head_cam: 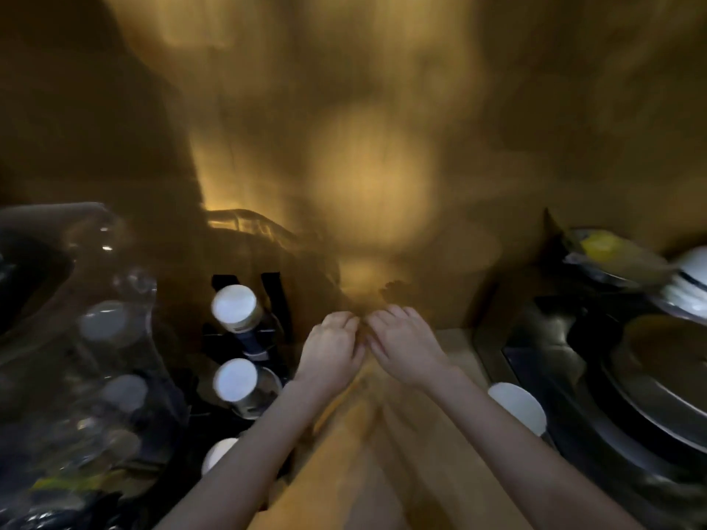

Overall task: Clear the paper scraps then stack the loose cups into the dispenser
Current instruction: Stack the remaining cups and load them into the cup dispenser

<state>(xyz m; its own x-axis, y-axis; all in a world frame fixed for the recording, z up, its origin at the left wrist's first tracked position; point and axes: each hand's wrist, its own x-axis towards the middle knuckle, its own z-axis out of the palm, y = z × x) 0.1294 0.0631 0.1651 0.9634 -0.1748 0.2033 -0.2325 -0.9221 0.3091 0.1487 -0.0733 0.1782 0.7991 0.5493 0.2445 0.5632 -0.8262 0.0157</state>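
The view is dim and motion-blurred. My left hand (331, 348) and my right hand (403, 344) rest side by side, fingers curled, on a narrow wooden counter (344, 476) near the back wall. Their fingertips almost touch; whether they pinch a paper scrap I cannot tell. White cups stand in black dispenser slots to the left: one at the back (235, 308) and one nearer (236, 379). A third white cup (218, 453) shows partly behind my left forearm. A loose white cup (518, 405) stands just right of my right forearm.
A clear plastic bag of bottles (84, 357) fills the left side. On the right a dark metal tray (612, 395) holds round pans, with white bowls (688, 285) and a yellow packet (604, 248) behind. A yellowish wall (363, 147) closes the back.
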